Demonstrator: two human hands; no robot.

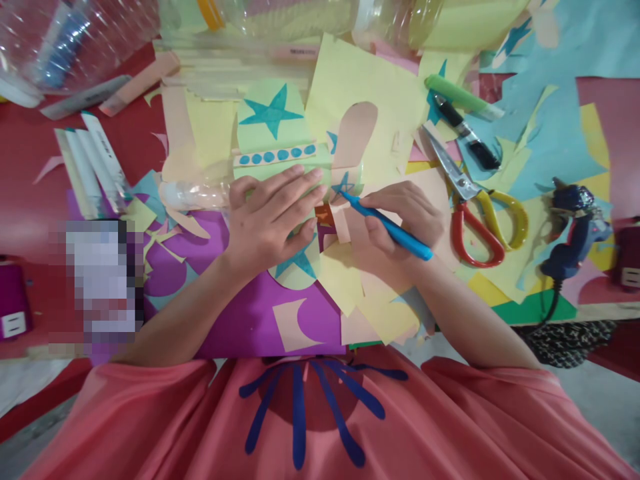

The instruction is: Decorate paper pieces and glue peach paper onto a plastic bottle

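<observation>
My right hand [407, 217] is closed round a blue marker [395, 233], whose tip touches a small star outline [343, 188], partly coloured blue, on a pale strip of paper. My left hand [277, 217] lies spread, palm down, over a light green paper shape [270, 137]. Above its fingers, the green paper bears a blue star [271, 112] and a pale strip with several blue dots [276, 155]. Another blue star [299, 261] shows below the left hand, partly covered by it.
Scissors [465, 190] with red and yellow handles lie right of my right hand, near a black marker [467, 132] and a glue gun [570, 230]. White markers [97, 160] and a blurred rectangular object [103, 277] lie left. Clear bottles [300, 17] line the top; paper scraps surround my hands.
</observation>
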